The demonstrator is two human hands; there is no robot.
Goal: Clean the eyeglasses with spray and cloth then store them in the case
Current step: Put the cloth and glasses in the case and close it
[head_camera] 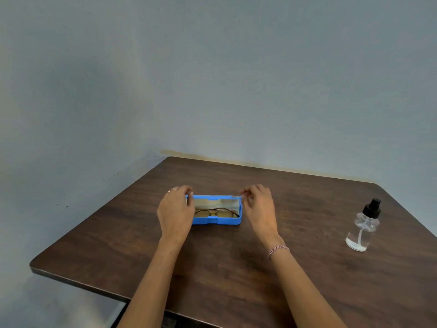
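Note:
A blue eyeglass case (220, 220) lies in the middle of the dark wooden table (236, 268). Its lid stands up at the back, showing a pale lining. Thin-framed eyeglasses (216, 212) lie folded inside the case. My left hand (176, 210) grips the left end of the lid with its fingertips. My right hand (259, 204) pinches the lid's right corner. A clear spray bottle (363, 227) with a black pump top stands upright far to the right. No cloth is visible.
The table's left corner and front edge are close to my forearms. A grey-blue wall stands right behind the table's far edge. A bracelet is on my right wrist and a ring on my left hand.

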